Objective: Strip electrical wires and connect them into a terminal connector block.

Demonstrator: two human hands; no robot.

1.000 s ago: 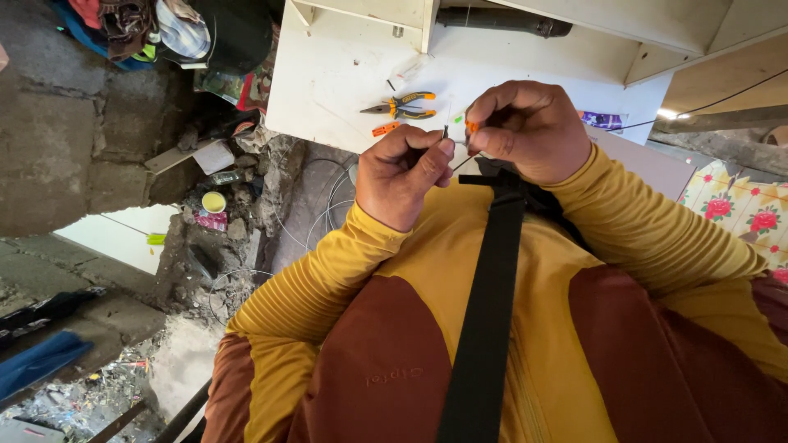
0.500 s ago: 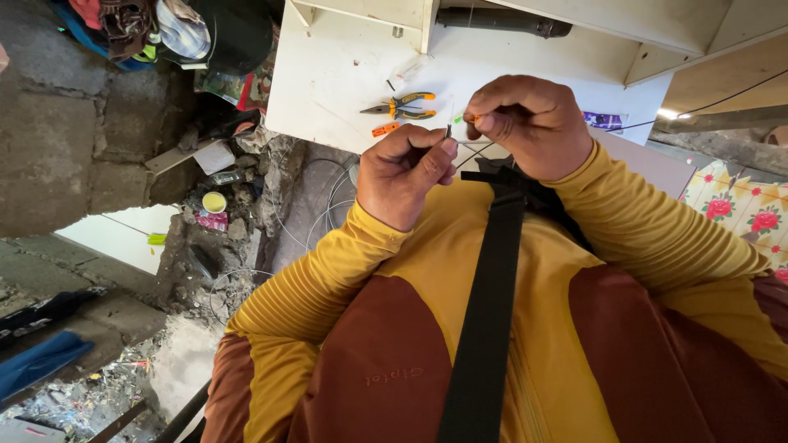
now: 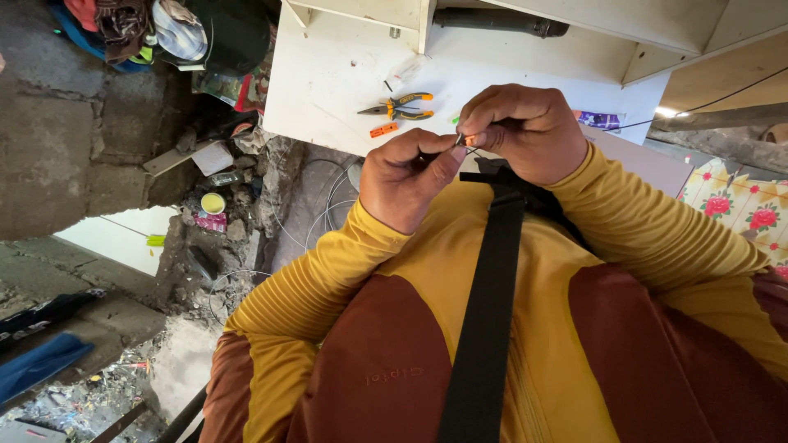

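Cluttering the background: rough concrete walls, rubble and loops of thin cable on the floor, with a white work surface [image 3: 328, 90] standing ahead of the chest. Working close over a black strap [image 3: 492, 279] crossing a yellow and maroon jacket. Left hand [image 3: 406, 180] closing in a narrow pinch, thumb pressing up against a small orange connector [image 3: 468, 140]; right hand [image 3: 525, 131] curling tight over the same piece from above, gripping it along with a thin dark wire [image 3: 460, 138]. Drawing together compared with half a second ago: the short run of wire then showing between the two hands now being almost swallowed by the fingertips, the left thumb sliding nearer the orange piece, likely meaning the wire end is being seated or twisted in rather than merely lined up. Lying untouched on the white surface, well apart from both hands: pliers with orange and black handles [image 3: 398, 106] and, just below them, a second small orange piece [image 3: 382, 130]. Peeking out beyond the right hand, a flat purple packet [image 3: 599, 120] with shiny printing. Sitting down among the rubble at left, a round yellow lid [image 3: 213, 203] and just beside it a small pink and red packet [image 3: 211, 221]. Showing at far right, a pale cloth with red flowers [image 3: 739, 205].
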